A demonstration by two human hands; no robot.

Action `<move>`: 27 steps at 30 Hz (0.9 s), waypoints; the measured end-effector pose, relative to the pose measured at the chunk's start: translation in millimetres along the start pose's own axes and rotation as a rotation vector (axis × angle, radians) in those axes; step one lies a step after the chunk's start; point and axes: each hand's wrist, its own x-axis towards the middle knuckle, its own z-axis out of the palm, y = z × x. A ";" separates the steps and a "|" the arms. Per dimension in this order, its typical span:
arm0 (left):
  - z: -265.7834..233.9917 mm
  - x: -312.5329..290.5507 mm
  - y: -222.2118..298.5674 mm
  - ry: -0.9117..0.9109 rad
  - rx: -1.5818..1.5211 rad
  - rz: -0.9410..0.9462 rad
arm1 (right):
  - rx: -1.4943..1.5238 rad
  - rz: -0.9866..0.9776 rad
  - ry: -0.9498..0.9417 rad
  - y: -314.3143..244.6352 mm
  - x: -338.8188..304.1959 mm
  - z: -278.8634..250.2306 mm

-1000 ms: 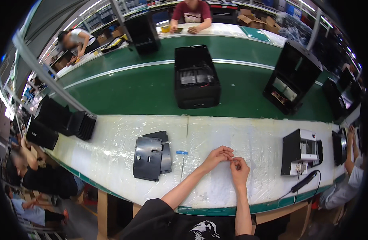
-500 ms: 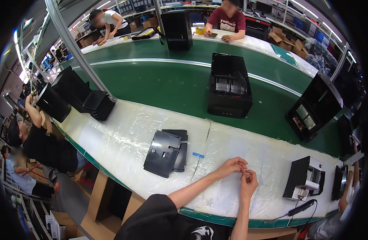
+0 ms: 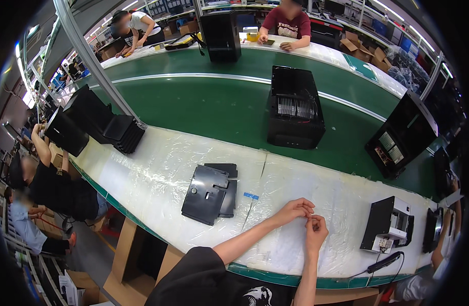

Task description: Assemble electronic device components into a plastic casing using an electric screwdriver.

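Above the front bench, my left hand (image 3: 294, 211) and my right hand (image 3: 316, 233) meet at the fingertips. Both are closed in a pinch; whatever lies between the fingers is too small to make out. To the left of them, two flat black panels (image 3: 206, 194) with cut-outs lie overlapping on the plastic-covered bench (image 3: 158, 176). A small blue strip (image 3: 251, 196) sits between the panels and my left hand. Over to the right stands a black-and-white device (image 3: 386, 225), with a black handheld tool (image 3: 383, 262) and its cord near the bench edge.
Beyond the bench runs a green conveyor (image 3: 193, 109), carrying an open black case (image 3: 296, 109) and another black housing (image 3: 401, 135). Stacked black parts (image 3: 123, 133) stand at left beside a metal post (image 3: 94, 61). Co-workers are across the belt and at both sides.
The open black case has shifted slightly right along the belt. My hands stay together in nearly the same pose; the view has moved a little.
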 end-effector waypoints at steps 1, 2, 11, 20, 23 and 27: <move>0.8 -0.1 0.2 0.003 0.000 -0.003 | -0.010 -0.011 0.000 1.8 0.0 -0.9; 0.4 -0.7 1.1 0.009 0.001 -0.005 | -0.009 -0.011 0.000 1.8 -0.3 -0.2; -2.1 -1.7 -1.1 0.007 0.012 0.005 | 0.013 0.007 -0.009 -4.6 -1.5 1.9; -4.2 -0.6 -2.0 -0.019 0.000 -0.003 | -0.073 -0.002 -0.034 -8.4 -1.4 -1.1; -5.2 -0.6 -1.0 -0.009 0.005 0.005 | -0.043 0.021 -0.035 -3.8 -1.0 0.7; -3.7 -3.1 0.8 0.010 -0.009 -0.013 | -0.023 0.019 -0.008 -2.6 -1.7 2.7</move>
